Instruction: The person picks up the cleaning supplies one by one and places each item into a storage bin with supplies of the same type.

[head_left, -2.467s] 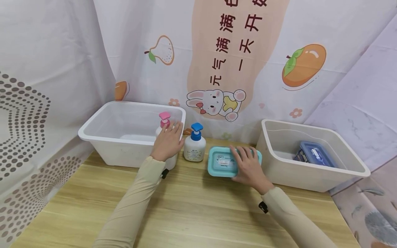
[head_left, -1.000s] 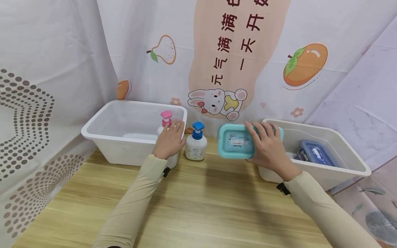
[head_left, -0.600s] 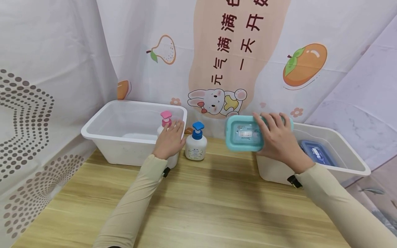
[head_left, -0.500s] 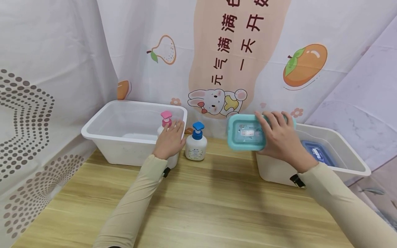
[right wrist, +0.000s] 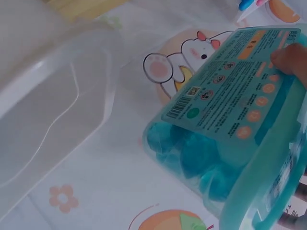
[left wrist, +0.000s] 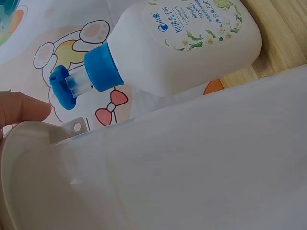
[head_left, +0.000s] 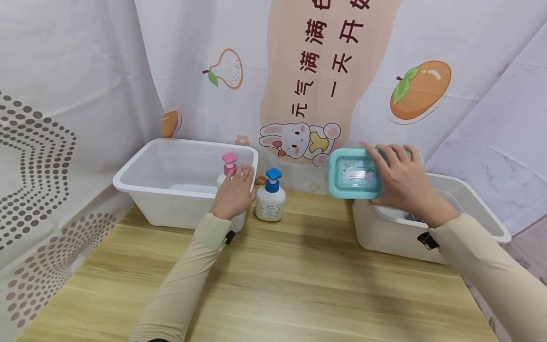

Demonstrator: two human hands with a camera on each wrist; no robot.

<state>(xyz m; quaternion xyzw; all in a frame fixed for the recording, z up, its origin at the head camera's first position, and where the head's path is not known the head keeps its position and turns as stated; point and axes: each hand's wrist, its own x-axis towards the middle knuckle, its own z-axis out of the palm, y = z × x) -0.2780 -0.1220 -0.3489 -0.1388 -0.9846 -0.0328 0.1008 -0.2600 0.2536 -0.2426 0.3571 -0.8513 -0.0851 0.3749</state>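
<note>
Your right hand (head_left: 403, 183), right of centre in the head view, is closed on the end of a turquoise box (head_left: 354, 175): the fingers hook over the upper edge of its lid, and the thumb (right wrist: 290, 60), at the upper right of the right wrist view, bears on the printed side. The box is held clear of the table (head_left: 273, 285), tilted with its lid toward the head camera. In the head view it overlaps the upper left corner of the right bin (head_left: 397, 237); in the right wrist view a gap shows between the two. Rounded blue-green contents (right wrist: 196, 155) are visible through the box's translucent side. Your left hand (head_left: 232, 192), left of centre, has its fingers extended and slightly apart over the right end of the left bin (head_left: 171, 206), with nothing seen in its grasp; one digit shows at the left edge of the left wrist view, right at the bin's rim. A pink-pump bottle (head_left: 229, 160) stands inside that bin, partly hidden by your fingers; whether they touch it cannot be told. A blue-pump bottle (head_left: 270, 203) stands upright at the centre of the frame, just right of the left bin, label facing you. Within the right bin, a small dark printed patch (head_left: 413, 217) shows beside your right wrist; the remainder is hidden.
</note>
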